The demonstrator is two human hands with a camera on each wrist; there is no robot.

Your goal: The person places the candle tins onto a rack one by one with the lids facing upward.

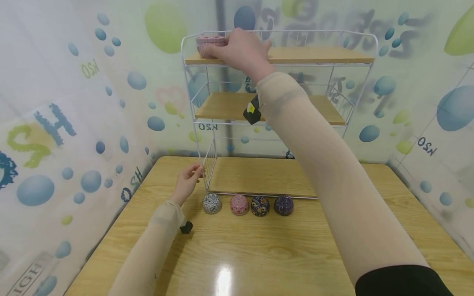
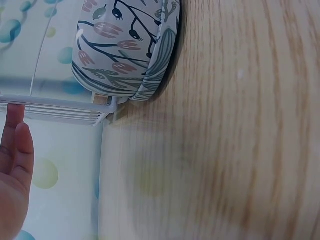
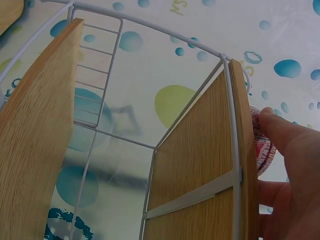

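Note:
In the head view my right hand (image 1: 244,50) holds a pink patterned round tin (image 1: 207,43) at the left end of the rack's top wooden shelf (image 1: 314,54). In the right wrist view, the thumb and fingers of the right hand (image 3: 300,170) are about the pink tin (image 3: 263,142), partly hidden behind the board's edge. Low on the left, my left hand (image 1: 187,181) has its fingers at the white wire rack's side (image 1: 210,166). A white tin with a floral print (image 2: 125,45) stands close to that side in the left wrist view.
Along the rack's front bottom rail stand the white tin (image 1: 212,204), a pink tin (image 1: 239,204), a dark multicoloured tin (image 1: 260,206) and a dark purple tin (image 1: 284,205). The rack has a middle wooden shelf (image 1: 222,107). Printed curtains surround the wooden table (image 1: 281,255).

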